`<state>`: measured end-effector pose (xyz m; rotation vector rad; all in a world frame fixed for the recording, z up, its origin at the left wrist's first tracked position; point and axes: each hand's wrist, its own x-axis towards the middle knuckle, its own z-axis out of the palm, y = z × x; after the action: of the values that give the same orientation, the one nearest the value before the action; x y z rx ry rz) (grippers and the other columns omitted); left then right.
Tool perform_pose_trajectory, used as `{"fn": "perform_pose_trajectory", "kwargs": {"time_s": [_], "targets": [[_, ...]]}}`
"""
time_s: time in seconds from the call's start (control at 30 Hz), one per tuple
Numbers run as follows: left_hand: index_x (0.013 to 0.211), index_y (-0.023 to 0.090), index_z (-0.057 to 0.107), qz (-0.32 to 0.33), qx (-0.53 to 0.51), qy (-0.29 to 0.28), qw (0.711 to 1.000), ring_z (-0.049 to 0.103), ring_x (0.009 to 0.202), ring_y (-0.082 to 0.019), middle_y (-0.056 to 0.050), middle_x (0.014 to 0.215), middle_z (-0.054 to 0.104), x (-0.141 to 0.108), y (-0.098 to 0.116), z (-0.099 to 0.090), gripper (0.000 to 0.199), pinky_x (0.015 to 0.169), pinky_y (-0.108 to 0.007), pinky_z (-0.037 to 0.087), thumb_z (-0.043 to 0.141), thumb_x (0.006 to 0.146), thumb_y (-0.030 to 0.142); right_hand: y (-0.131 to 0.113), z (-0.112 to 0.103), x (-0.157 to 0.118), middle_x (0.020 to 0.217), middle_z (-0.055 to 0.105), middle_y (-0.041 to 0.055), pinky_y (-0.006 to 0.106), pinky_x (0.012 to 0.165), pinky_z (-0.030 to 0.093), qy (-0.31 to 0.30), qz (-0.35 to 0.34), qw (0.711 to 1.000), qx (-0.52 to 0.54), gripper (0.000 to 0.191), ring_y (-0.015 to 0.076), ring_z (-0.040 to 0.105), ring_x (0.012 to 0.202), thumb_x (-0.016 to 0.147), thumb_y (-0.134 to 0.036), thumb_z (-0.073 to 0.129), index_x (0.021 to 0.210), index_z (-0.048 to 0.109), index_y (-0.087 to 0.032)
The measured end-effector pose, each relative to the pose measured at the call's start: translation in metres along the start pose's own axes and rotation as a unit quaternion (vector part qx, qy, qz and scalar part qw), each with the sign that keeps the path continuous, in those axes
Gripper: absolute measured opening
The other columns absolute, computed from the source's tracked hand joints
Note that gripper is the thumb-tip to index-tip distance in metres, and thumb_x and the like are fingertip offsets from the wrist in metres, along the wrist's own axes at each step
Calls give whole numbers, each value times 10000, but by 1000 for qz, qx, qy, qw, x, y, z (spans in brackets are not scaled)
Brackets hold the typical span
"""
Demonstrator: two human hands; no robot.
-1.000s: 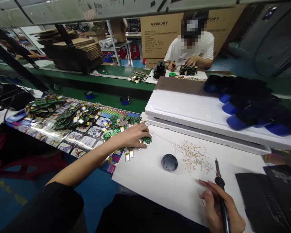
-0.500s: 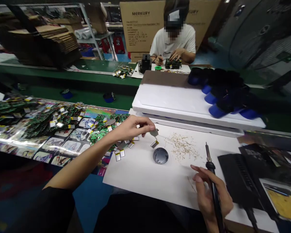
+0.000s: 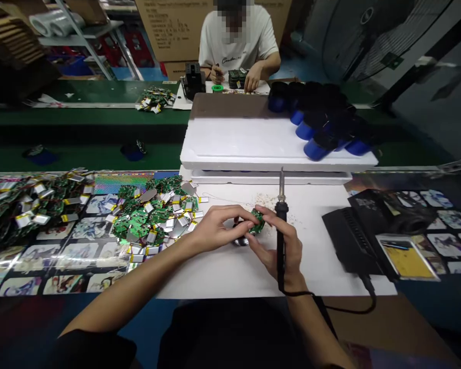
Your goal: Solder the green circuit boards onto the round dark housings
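Observation:
A small green circuit board (image 3: 257, 221) is pinched between my two hands over the white work sheet (image 3: 215, 271). My left hand (image 3: 223, 224) grips its left edge with thumb and fingertips. On its right side, the fingers of my right hand (image 3: 278, 238) touch the board, while a black soldering iron (image 3: 280, 241) rests upright in the same hand, metal tip pointing away from me. Partly hidden under my hands is a round dark cap (image 3: 241, 240). Left of my hands, a pile of green boards with silver batteries (image 3: 146, 220) lies at the sheet's edge.
White foam trays (image 3: 230, 138) stand behind the sheet, with blue cups (image 3: 318, 146) on the right. A black soldering station (image 3: 349, 241) and yellow sponge tray (image 3: 405, 259) lie right. Small wire bits (image 3: 267, 200) are scattered ahead. Across the bench a person (image 3: 236, 41) handles boards.
My hands have come together at the board; the right hand moved left and up with the iron. The board now shows its green side. The view has shifted right and down.

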<state>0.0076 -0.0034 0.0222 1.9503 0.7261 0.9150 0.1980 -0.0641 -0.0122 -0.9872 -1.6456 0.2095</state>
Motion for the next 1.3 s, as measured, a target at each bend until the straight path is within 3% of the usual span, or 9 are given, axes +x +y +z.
{"fn": "perform_pose_trajectory", "kwargs": {"time_s": [0.13, 0.23, 0.33, 0.43, 0.5, 0.6, 0.8, 1.1, 1.3], "targets": [[1293, 218, 741, -35, -40, -21, 998, 767, 995, -193, -74, 1142, 817, 2, -1, -7, 301, 937, -292, 587, 608, 1075, 377, 3, -4, -5, 1329, 756, 104, 492, 1059, 674, 21, 37, 999, 28, 607, 259, 761, 1254, 874, -125, 842, 1387, 553, -273], [1492, 248, 582, -64, -45, -97, 992, 729, 1206, -220, -84, 1315, 759, 5, -1, -28, 425, 1065, -327, 553, 598, 1070, 304, 8, -15, -9, 1325, 749, 101, 498, 1084, 655, 30, 68, 996, 46, 634, 264, 754, 1258, 845, -117, 862, 1379, 556, -270], [1477, 296, 593, -69, 22, -213, 974, 617, 1406, -267, -67, 1512, 645, 3, -4, -47, 607, 1171, -353, 492, 773, 908, 183, 13, -29, -18, 1332, 740, 106, 458, 1040, 669, 21, 83, 995, 58, 661, 264, 743, 1274, 824, -77, 862, 1379, 558, -267], [1402, 307, 659, -49, 38, -276, 959, 601, 1425, -280, -69, 1556, 605, -3, -13, -45, 619, 1177, -353, 488, 817, 838, 105, 17, -37, -30, 1350, 734, 110, 423, 1020, 676, -4, 100, 994, 51, 654, 257, 724, 1307, 830, -63, 856, 1379, 566, -268], [1298, 276, 707, -35, 33, -259, 965, 652, 1340, -259, -86, 1478, 651, -8, -20, -35, 453, 1131, -342, 510, 807, 881, 128, 19, -38, -38, 1346, 738, 114, 420, 1008, 683, -21, 108, 993, 39, 651, 259, 724, 1307, 838, -79, 858, 1389, 568, -270], [1205, 230, 723, -20, 20, -182, 983, 681, 1243, -240, -110, 1357, 683, -15, -29, -19, 301, 1080, -345, 535, 823, 920, 221, 20, -36, -44, 1334, 749, 120, 452, 1024, 682, -49, 99, 994, 18, 656, 268, 743, 1276, 844, -103, 867, 1406, 570, -265], [1010, 219, 800, 1, 5, -96, 995, 633, 1307, -246, -117, 1363, 607, -21, -30, -13, 60, 1099, -343, 528, 784, 976, 266, 18, -25, -37, 1308, 766, 118, 461, 1053, 673, -84, 54, 995, -23, 638, 266, 767, 1226, 850, -112, 872, 1403, 591, -259], [994, 211, 811, 44, 30, -90, 995, 619, 1088, -201, -96, 1184, 611, -22, -28, -11, 42, 992, -305, 531, 783, 964, 206, 16, -21, -31, 1348, 741, 148, 455, 994, 674, -123, 11, 991, -46, 631, 270, 740, 1227, 868, -76, 839, 1422, 582, -237], [1017, 189, 749, -27, -38, -24, 999, 652, 989, -168, -55, 1047, 651, -21, -29, -5, 38, 882, -273, 520, 736, 1000, 221, 14, -19, -25, 1260, 788, 128, 494, 969, 652, -154, -24, 986, -63, 620, 284, 737, 1154, 865, -129, 867, 1414, 608, -255]]}}
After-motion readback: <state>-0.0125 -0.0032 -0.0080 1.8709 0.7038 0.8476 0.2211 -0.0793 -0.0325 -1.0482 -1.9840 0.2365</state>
